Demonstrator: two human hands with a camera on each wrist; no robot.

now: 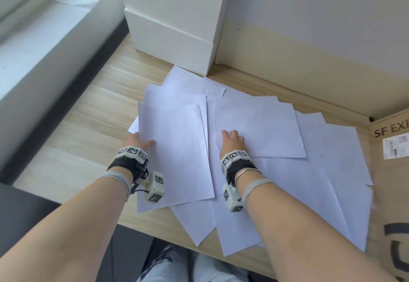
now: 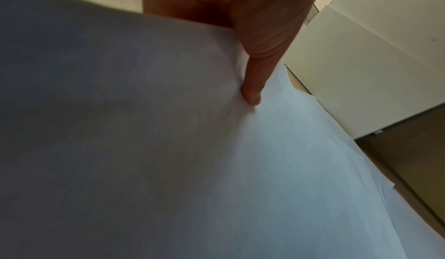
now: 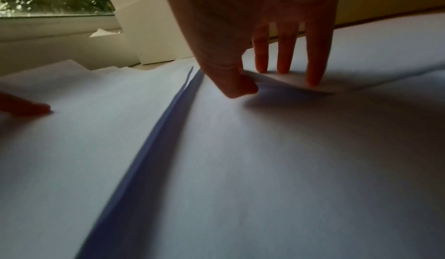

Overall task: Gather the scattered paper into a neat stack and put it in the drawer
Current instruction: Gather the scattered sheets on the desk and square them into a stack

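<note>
Several white sheets of paper [image 1: 276, 171] lie fanned and overlapping on the wooden desk [image 1: 106, 109]. My left hand [image 1: 141, 141] grips the left edge of the top left sheet [image 1: 177, 155], thumb on top and fingers hidden beneath. In the left wrist view the thumb [image 2: 253, 92] presses on that sheet [image 2: 216, 168]. My right hand [image 1: 232, 138] sits on the left part of another sheet [image 1: 265, 126]. In the right wrist view, thumb and index of the right hand [image 3: 265, 80] pinch a small raised fold of that sheet [image 3: 289, 149], with the other fingertips [image 3: 313, 80] touching it.
Two stacked white box-like units [image 1: 172, 27] stand at the back of the desk, touching the far sheets. A cardboard box [image 1: 389, 182] marked "SF EXP" borders the paper on the right. A windowsill [image 1: 44, 38] runs along the left. My knees [image 1: 177, 268] show below the desk's front edge.
</note>
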